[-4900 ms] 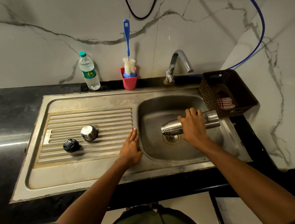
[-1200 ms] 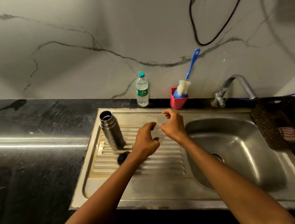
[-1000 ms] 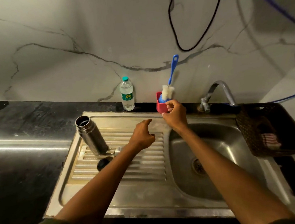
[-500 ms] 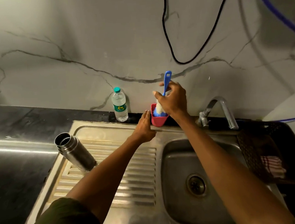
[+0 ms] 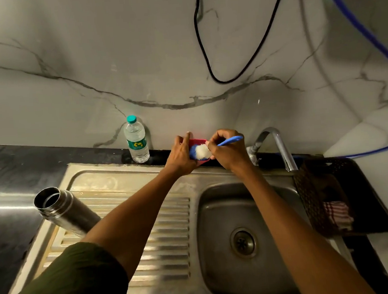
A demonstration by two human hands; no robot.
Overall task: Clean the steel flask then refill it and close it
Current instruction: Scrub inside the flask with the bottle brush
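1. Marble wall (image 5: 135, 58) backs a dark counter (image 5: 13, 221) carrying the steel sink unit (image 5: 190, 177); a black cable (image 5: 204, 53) hangs well above the work.
2. On the drainboard's far left corner stands the steel flask (image 5: 63, 209), open-mouthed and apart from both hands; the left forearm crosses just beside it, so pulling back carelessly could topple it.
3. Near the sink's far right edge, tap (image 5: 278, 144) and basket (image 5: 326, 194) crowd the brush's path.
4. At the far edge, left hand (image 5: 181, 156) grips the red holder (image 5: 198, 141); it may tip if the bristles snag.
5. Right hand (image 5: 228, 151) holds the bottle brush (image 5: 202, 151) by its handle.
6. Water bottle (image 5: 136, 139) stands clear.
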